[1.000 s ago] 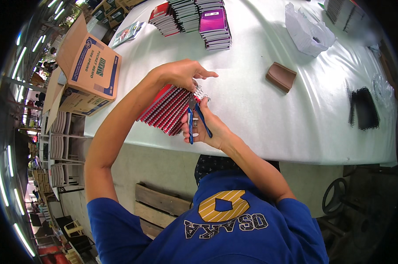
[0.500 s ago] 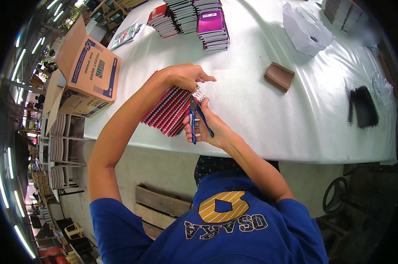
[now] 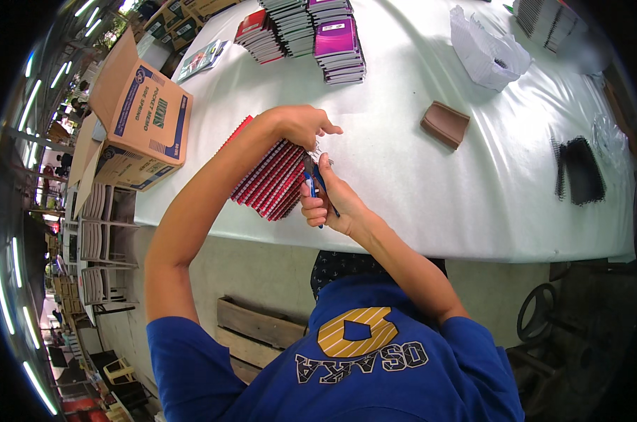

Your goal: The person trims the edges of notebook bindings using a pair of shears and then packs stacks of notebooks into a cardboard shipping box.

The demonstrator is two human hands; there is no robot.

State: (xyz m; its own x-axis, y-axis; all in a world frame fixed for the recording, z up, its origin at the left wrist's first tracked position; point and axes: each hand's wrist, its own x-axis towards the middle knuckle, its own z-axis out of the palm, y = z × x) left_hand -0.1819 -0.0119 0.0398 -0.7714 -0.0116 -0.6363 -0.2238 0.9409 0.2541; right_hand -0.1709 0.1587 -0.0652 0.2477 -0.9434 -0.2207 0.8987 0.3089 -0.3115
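Red spiral-bound notebooks point(image 3: 266, 186) lie packed in a slanting row on the table, their wire-coiled edges facing up. My left hand point(image 3: 301, 126) is over the row's right end, index finger stretched out and the other fingers bent down. What those bent fingers grip is hidden. Blue-handled pliers point(image 3: 310, 181) are in my right hand point(image 3: 336, 204), fingers wrapped round the handles, which are drawn together. The jaws point up at silver wire ends point(image 3: 318, 149) just below my left fingers. Whether the jaws bite the wire is too small to tell.
An open cardboard box point(image 3: 149, 119) stands at the left. Stacks of purple and red notebooks point(image 3: 336, 43) are at the back. To the right lie a brown curved block point(image 3: 445, 125), a white plastic bag point(image 3: 489, 53) and black wire coils point(image 3: 584, 171). The table's front edge point(image 3: 403, 248) is near my waist.
My right hand has squeezed the pliers' handles, which were spread apart, closer together. My left hand has shifted very slightly and keeps its place over the notebooks.
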